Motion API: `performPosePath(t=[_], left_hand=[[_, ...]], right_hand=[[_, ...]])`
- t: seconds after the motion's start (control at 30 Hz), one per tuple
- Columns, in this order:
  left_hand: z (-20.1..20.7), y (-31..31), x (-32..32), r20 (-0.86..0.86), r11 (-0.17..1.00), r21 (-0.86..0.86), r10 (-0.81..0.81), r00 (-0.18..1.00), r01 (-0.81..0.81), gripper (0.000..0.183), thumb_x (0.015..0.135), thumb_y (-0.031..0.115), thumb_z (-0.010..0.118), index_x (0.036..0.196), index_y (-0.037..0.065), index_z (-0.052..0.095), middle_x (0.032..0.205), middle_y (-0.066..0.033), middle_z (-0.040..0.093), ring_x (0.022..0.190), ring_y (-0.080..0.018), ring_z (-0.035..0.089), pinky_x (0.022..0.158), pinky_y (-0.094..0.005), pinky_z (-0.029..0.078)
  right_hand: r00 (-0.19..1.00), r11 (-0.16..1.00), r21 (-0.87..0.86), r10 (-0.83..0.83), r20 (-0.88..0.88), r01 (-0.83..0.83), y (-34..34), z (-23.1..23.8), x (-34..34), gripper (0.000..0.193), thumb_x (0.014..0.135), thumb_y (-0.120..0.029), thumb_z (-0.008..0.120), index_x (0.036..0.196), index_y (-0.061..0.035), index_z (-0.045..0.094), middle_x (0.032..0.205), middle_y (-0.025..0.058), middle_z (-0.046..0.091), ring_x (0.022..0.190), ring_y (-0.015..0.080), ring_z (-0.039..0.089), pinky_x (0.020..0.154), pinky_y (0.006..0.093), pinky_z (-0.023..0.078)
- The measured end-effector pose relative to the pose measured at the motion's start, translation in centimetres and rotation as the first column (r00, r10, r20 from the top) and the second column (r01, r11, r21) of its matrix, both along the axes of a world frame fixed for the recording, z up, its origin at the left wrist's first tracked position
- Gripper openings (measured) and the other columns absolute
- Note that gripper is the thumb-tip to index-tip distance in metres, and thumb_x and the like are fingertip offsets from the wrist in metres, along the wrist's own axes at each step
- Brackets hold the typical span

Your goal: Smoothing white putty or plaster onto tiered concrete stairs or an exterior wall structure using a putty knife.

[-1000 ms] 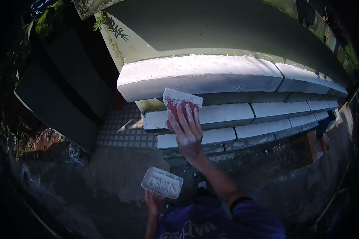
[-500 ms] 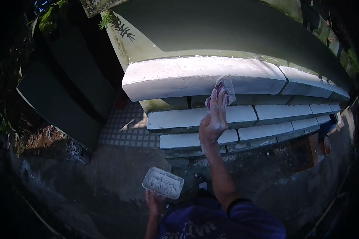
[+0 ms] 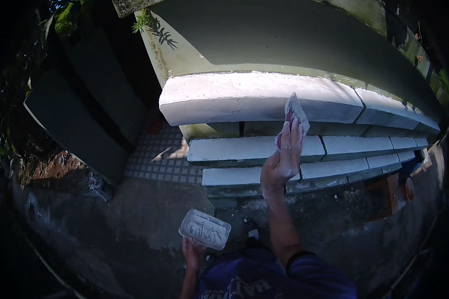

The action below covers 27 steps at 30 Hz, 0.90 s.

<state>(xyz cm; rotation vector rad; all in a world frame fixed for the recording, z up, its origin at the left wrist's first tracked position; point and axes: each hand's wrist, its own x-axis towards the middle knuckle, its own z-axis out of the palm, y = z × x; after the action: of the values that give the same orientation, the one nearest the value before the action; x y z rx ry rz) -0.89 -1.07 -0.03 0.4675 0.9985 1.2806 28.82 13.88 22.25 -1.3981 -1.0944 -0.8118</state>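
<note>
I see a pale greenish wall (image 3: 284, 42) across the top of my view, mostly under a broad shadow, with sunlight on its left end and a small green plant (image 3: 142, 21) at that edge. To the left I make out a large dark panel (image 3: 67, 122), then small light square floor tiles (image 3: 157, 172) with a patch of sun. Below, my view shows shaded, pale-stained concrete floor (image 3: 134, 219).

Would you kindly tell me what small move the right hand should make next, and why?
I would probably draw the scraper lightly along the front of the top ledge: the right hand holds it at or just before that face, and white paste coats its blade. The left hand holds a tray of paste lower down.
</note>
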Motion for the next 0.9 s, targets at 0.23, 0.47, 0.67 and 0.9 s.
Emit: performPosePath(t=[0.23, 0.47, 0.67, 0.9], left_hand=[[0.6, 0.3, 0.3, -0.002, 1.0, 0.007, -0.006, 1.0, 0.006, 0.044, 0.098, 0.029, 0.054, 0.136, 0.011, 0.039, 0.119, -0.0072, 0.057, 0.101, -0.0214, 0.062, 0.076, -0.0395, 0.056], [0.0, 0.2, -0.8, 0.015, 0.999, -0.001, 0.038, 0.999, -0.038, 0.046, 0.098, 0.028, 0.054, 0.138, 0.012, 0.038, 0.12, -0.0068, 0.056, 0.1, -0.0202, 0.061, 0.076, -0.0392, 0.056], [-0.8, 0.0, -1.1, -0.042, 1.0, -0.012, -0.017, 0.999, 0.016, 0.05, 0.097, 0.034, 0.056, 0.138, 0.015, 0.036, 0.121, -0.0054, 0.055, 0.101, -0.0207, 0.059, 0.08, -0.0437, 0.051], [-0.3, 0.2, -0.7, -0.04, 0.999, -0.02, -0.04, 0.998, 0.039, 0.049, 0.097, 0.034, 0.056, 0.138, 0.015, 0.037, 0.121, -0.0051, 0.055, 0.1, -0.0194, 0.059, 0.079, -0.0407, 0.051]], right_hand=[[0.974, 0.964, -0.196, 0.203, 0.101, -0.18, 4.5, -2.6, -7.5, 0.057, 0.08, 0.012, 0.05, 0.132, -0.0093, 0.059, 0.141, 0.0189, 0.049, 0.131, 0.0404, 0.045, 0.107, 0.056, 0.036], [0.918, 0.925, -0.207, 0.357, 0.174, -0.32, -0.7, -1.6, -5.4, 0.044, 0.087, 0.001, 0.053, 0.129, -0.0093, 0.06, 0.141, 0.0179, 0.049, 0.132, 0.0404, 0.045, 0.105, 0.0568, 0.039], [0.999, 0.998, -0.049, -0.027, 0.044, 0.029, 1.8, -1.5, -0.3, 0.054, 0.083, 0.012, 0.047, 0.132, -0.0089, 0.059, 0.142, 0.0188, 0.048, 0.133, 0.0412, 0.043, 0.108, 0.0574, 0.035], [0.958, 0.955, -0.231, 0.226, 0.175, -0.184, 3.8, -4.0, -7.1, 0.054, 0.082, 0.009, 0.053, 0.131, -0.0114, 0.06, 0.144, 0.0182, 0.046, 0.135, 0.0402, 0.04, 0.109, 0.0592, 0.033]])
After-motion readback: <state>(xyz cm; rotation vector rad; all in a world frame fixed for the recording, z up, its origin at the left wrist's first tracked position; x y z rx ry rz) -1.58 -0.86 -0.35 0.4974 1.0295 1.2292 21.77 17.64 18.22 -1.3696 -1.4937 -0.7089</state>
